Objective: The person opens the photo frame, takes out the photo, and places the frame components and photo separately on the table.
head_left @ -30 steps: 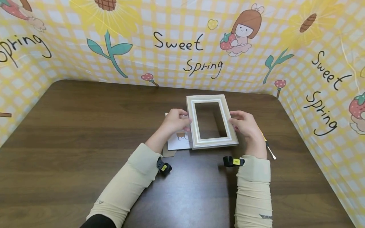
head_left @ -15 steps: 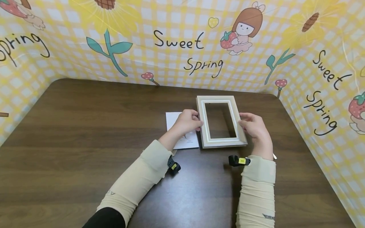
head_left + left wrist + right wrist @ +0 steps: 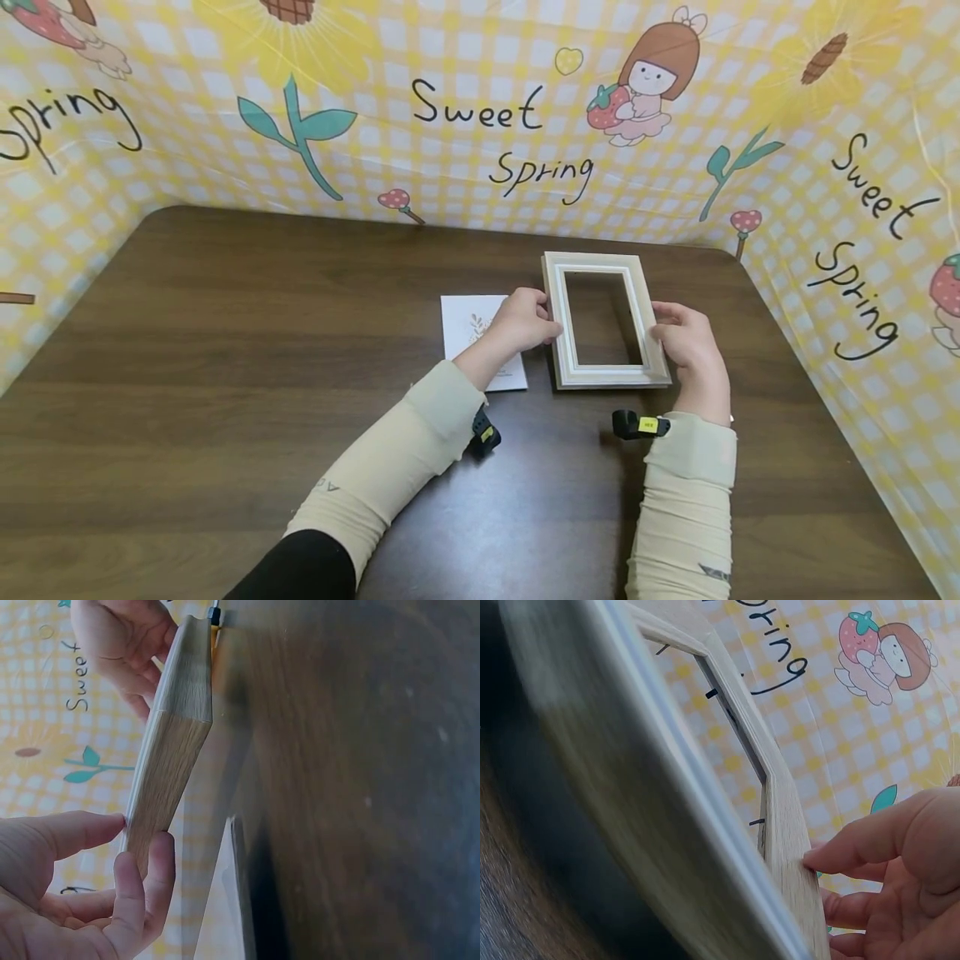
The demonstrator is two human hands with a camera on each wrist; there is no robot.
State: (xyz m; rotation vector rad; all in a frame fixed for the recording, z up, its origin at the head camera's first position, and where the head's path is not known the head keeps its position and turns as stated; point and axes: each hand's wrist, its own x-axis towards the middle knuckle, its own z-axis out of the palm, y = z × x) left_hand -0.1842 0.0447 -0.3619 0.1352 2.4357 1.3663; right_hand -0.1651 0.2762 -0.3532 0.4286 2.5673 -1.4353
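Note:
A pale wooden picture frame (image 3: 558,325) with a white inner edge and an open middle is held between both hands in the head view. My left hand (image 3: 525,321) pinches its left side, thumb on the front and fingers along the edge. On the opposite side, my right hand (image 3: 688,333) grips the edge between thumb and fingers. Seen from the left wrist, the frame (image 3: 169,750) stands tilted above the table. Small dark tabs line the inner opening of the frame (image 3: 784,847) in the right wrist view.
A white card (image 3: 461,321) with a printed plant lies left of the frame, partly under my left hand and forearm. Behind the frame's edge, the left wrist view shows a bit of a black and yellow tool (image 3: 215,616). A yellow checked cloth (image 3: 450,50) encloses the table (image 3: 262,333).
Both hands have carried the frame to the right, away from the white card, so more of the card shows. The yellow-handled tool and a brown board are now mostly hidden by the arms.

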